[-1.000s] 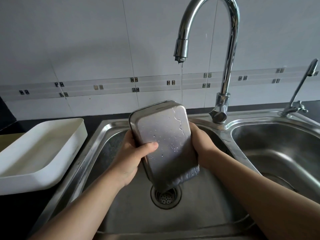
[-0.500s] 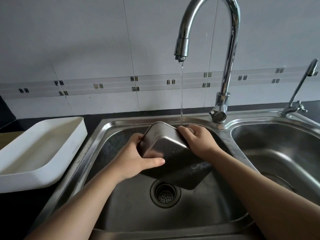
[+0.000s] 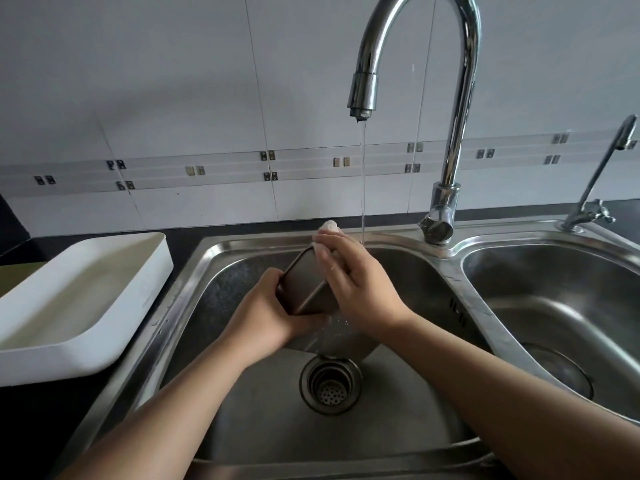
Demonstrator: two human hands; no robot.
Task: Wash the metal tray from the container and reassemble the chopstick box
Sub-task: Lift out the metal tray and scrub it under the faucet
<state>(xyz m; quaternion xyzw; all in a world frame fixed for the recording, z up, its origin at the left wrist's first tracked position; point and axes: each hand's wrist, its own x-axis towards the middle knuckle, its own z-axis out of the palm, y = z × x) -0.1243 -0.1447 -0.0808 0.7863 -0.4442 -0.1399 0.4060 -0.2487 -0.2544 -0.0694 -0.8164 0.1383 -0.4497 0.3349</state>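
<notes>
both hands hold the metal tray (image 3: 306, 289) tilted over the left basin of the double sink (image 3: 194, 271), above the drain strainer (image 3: 330, 384). the left hand (image 3: 266, 313) is wrapped around the tray's near-left end, and the right hand (image 3: 360, 289) lies flat over its far-right side, hiding most of the tray; its lower edge is hard to separate from the steel basin behind. a thin stream falls from the curved tap (image 3: 450, 98) just behind the right hand's fingertips, which look pale and blurred. a white plastic container (image 3: 86, 292) sits on the dark counter at the sink's left edge, cut off by the frame. a smaller tap (image 3: 602, 174) stands at the sink's far-right corner.
</notes>
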